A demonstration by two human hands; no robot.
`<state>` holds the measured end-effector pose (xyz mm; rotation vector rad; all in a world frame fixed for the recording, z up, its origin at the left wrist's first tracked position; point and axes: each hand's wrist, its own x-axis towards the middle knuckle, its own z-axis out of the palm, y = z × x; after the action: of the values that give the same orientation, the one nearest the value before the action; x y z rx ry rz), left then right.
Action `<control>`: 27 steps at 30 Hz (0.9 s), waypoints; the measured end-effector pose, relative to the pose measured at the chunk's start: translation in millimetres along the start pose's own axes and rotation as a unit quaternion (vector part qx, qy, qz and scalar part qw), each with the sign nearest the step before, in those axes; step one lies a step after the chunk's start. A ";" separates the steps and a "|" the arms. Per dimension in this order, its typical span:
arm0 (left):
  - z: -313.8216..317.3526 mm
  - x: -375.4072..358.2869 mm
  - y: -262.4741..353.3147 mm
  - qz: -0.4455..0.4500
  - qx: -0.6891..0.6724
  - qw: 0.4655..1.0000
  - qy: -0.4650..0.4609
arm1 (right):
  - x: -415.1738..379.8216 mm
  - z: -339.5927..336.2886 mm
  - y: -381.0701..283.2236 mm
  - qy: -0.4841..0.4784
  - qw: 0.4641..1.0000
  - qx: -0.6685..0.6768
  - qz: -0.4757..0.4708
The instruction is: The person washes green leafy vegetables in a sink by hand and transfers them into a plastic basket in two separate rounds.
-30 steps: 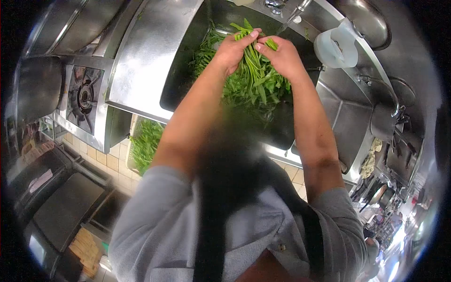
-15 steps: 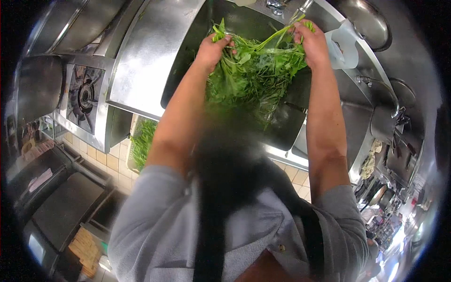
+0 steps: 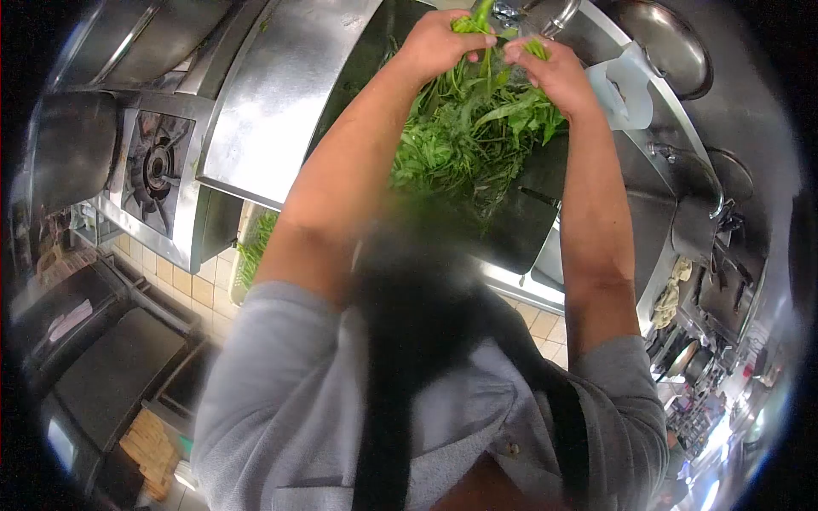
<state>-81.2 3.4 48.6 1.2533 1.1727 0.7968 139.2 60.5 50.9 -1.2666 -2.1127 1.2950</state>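
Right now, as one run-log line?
left hand: holding green stems | right hand: holding green stems | leafy greens: in sink | basket: more greens, partly hidden

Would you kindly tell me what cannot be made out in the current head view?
All in the head view:
Sink: floor hidden under leafy greens.
Bunch in left hand: tip cut off by top edge.
Basket: right side hidden behind left arm.
Distant kitchenware: too small, blurred.

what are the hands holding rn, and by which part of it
The left hand and right hand each hold leafy greens by the stalks, pinched between thumb and fingers.
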 end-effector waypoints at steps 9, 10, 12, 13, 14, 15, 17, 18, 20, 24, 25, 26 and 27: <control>14.1 -3.6 -30.4 0.078 -0.115 0.956 0.258 | -26.6 28.6 9.5 0.055 0.988 -0.140 -0.041; 15.4 -4.6 -28.5 0.058 -0.132 0.957 0.253 | -27.8 32.4 7.1 0.056 0.987 -0.151 0.020; 19.7 -8.0 -25.3 0.038 -0.148 0.957 0.248 | -24.4 41.1 9.7 0.087 0.977 -0.195 -0.006; 22.3 -10.1 -24.8 0.049 -0.146 0.957 0.246 | -23.0 44.9 10.5 0.116 0.964 -0.237 -0.032; 23.9 -11.3 -25.1 0.060 -0.144 0.957 0.245 | -23.4 46.4 6.0 0.105 0.966 -0.236 -0.004; 23.8 -10.8 -25.9 0.060 -0.144 0.957 0.245 | -22.8 47.4 8.4 0.104 0.966 -0.236 -0.005; 22.9 -9.3 -27.3 0.063 -0.165 0.952 0.251 | -19.5 50.3 17.0 0.137 0.963 -0.228 -0.051; 23.4 -10.0 -28.7 0.064 -0.165 0.952 0.252 | -18.0 51.8 20.3 0.136 0.963 -0.228 -0.052; 26.1 -12.8 -32.1 0.057 -0.173 0.950 0.255 | -16.5 53.9 24.1 0.185 0.967 -0.177 -0.012; 34.8 -18.9 -34.0 0.052 -0.209 0.945 0.248 | -12.6 51.6 27.7 0.209 0.976 -0.009 0.061; 37.5 -21.7 -34.2 0.049 -0.221 0.936 0.269 | -11.1 50.9 32.3 0.243 0.964 0.081 0.073; 38.8 -23.6 -34.1 0.047 -0.233 0.927 0.290 | -10.0 48.3 36.6 0.275 0.942 0.171 0.083; 36.2 -23.8 -38.2 0.046 -0.233 0.927 0.290 | -11.0 35.5 39.6 0.286 0.925 0.193 0.157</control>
<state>-58.2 -36.5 13.7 0.6891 1.2815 1.4866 141.1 39.9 0.7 -1.5944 -1.2227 1.1873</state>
